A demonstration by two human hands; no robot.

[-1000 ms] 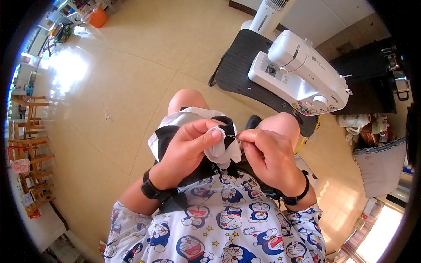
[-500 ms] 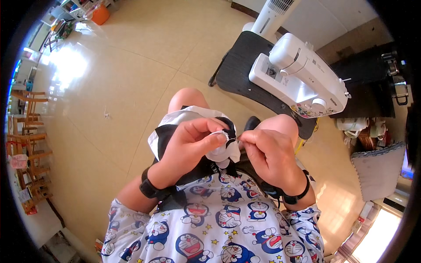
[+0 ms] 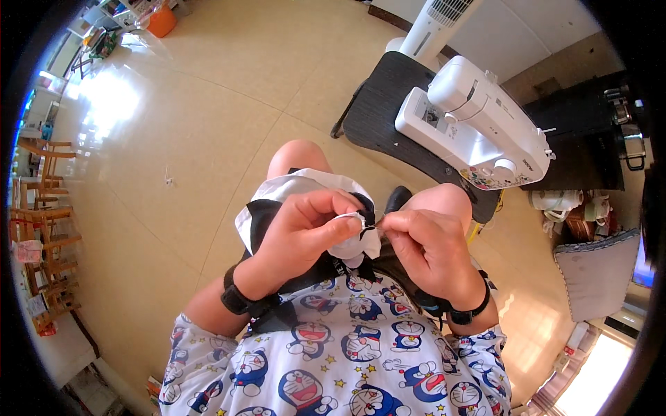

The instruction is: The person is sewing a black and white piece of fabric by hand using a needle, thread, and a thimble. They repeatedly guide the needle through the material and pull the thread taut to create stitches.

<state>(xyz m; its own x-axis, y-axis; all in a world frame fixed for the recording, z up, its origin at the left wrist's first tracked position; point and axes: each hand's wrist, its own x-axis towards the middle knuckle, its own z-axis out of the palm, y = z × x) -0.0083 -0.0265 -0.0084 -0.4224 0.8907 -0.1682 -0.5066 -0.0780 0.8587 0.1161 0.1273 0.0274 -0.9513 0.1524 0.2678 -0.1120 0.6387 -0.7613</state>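
Observation:
Over my lap lies a piece of white and black cloth (image 3: 267, 188), bunched up toward my fingers. My left hand (image 3: 309, 225) is closed on its edge, pinching a white fold between thumb and forefinger beside a black part. Just to the right, my right hand (image 3: 431, 243) is closed in a pinch on a thin, needle-like thing (image 3: 376, 226). Its thin line spans the small gap between my fingertips and the cloth. The fingers hide most of it, so I cannot tell whether its tip is in the cloth.
Ahead to the right, a white sewing machine (image 3: 479, 125) stands on a small black table (image 3: 378, 104), with a white tower-shaped appliance (image 3: 438, 28) behind it. Wooden chairs (image 3: 52, 208) line the far left. A grey cushion-like panel (image 3: 598, 270) is at the right.
My right hand has shifted slightly right, away from the cloth, and more of the thin line shows between the hands. My left hand still pinches the cloth.

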